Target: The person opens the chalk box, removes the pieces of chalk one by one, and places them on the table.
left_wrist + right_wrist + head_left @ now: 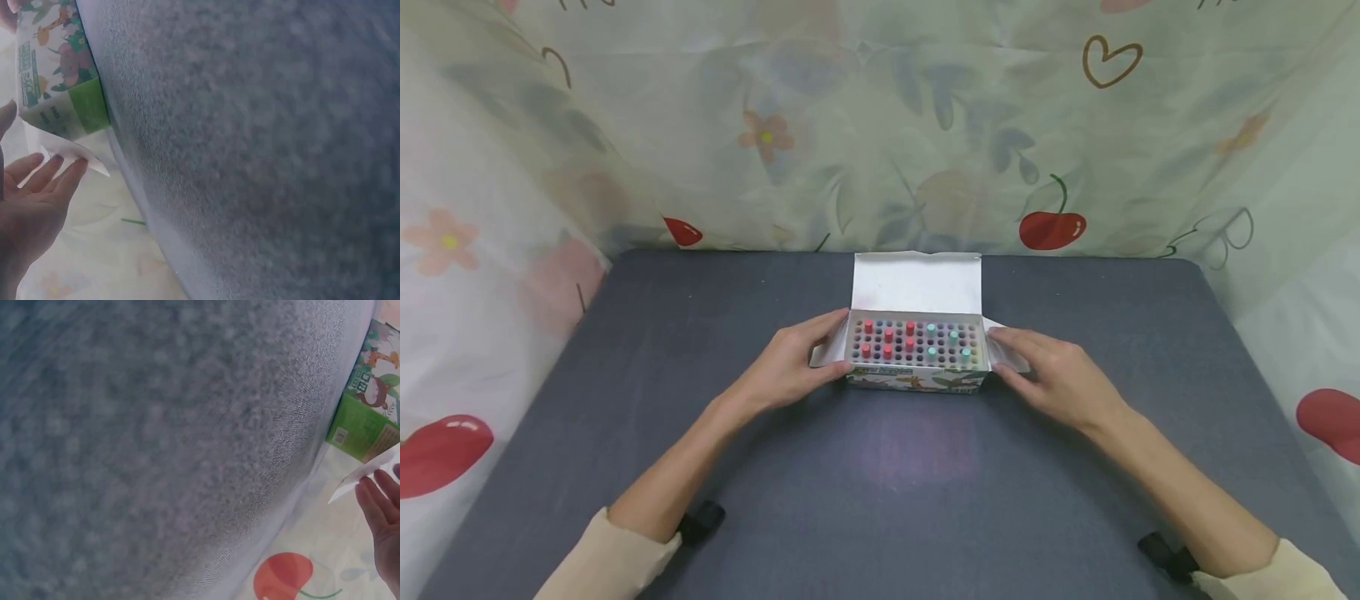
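Observation:
A small cardboard box (917, 381) with its lid (917, 282) raised at the back stands on the dark table. Inside is a grid of round holes, where several red-topped (888, 336) and teal-topped (953, 337) sticks show. Animals are printed on its front; its ends are green. My left hand (786, 362) is at the left end, fingers fairly straight against the folded-out left side flap (829, 350), thumb at the front corner. Opposite it, my right hand (1063, 375) touches the right side flap (1011, 357) with extended fingers, its thumb near the front right corner.
The dark grey tabletop (917, 500) reaches back to a hanging cloth (865, 150) printed with flowers, hearts and cherries, which also drapes at both sides. A black band (702, 522) is on the left wrist and another black band (1167, 557) on the right.

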The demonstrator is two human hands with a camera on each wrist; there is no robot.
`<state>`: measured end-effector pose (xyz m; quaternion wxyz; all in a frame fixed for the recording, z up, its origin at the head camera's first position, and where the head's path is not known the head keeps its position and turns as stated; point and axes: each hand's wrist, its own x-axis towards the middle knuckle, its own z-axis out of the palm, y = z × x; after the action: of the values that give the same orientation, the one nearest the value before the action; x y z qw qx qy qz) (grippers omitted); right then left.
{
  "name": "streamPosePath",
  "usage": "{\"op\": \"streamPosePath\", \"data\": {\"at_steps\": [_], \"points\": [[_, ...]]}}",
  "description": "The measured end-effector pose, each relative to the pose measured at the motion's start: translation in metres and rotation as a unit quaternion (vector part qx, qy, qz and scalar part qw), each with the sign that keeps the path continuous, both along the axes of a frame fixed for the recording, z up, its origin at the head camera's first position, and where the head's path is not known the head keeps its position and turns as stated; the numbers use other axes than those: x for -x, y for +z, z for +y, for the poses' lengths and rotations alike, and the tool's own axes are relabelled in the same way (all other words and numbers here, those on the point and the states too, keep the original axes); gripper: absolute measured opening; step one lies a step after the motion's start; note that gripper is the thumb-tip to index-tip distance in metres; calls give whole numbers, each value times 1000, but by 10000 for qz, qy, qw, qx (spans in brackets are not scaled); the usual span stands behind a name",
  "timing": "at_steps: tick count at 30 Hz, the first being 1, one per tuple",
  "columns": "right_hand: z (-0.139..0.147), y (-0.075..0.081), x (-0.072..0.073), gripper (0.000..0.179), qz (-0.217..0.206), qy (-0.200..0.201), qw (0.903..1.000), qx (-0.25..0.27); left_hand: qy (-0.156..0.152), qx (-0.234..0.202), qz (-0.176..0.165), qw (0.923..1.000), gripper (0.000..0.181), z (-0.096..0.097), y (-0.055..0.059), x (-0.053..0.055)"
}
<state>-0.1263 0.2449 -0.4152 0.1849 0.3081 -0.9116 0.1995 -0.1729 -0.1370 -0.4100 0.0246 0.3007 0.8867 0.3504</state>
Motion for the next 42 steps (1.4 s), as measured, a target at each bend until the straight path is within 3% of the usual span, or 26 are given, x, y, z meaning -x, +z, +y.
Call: {"op": "streamPosePath", "data": {"at_steps": [13,20,26,35,42], "points": [[-3,4,2,44,86,-29,9993,373,49,66,72,9999,80,3,1,1],[-9,7,4,41,-45,83,9967,808,33,-58,-215,9997,87,10,5,0],[-15,10,5,37,-352,-28,9936,1074,36,-273,-467,9985,92,15,6,4],[-27,14,6,28,-1153,-255,9845,1298,-3,-383,-671,9970,97,19,5,7],[-33,13,6,27,-1649,-345,9779,1239,46,-350,-769,9964,99,21,4,10]]}}
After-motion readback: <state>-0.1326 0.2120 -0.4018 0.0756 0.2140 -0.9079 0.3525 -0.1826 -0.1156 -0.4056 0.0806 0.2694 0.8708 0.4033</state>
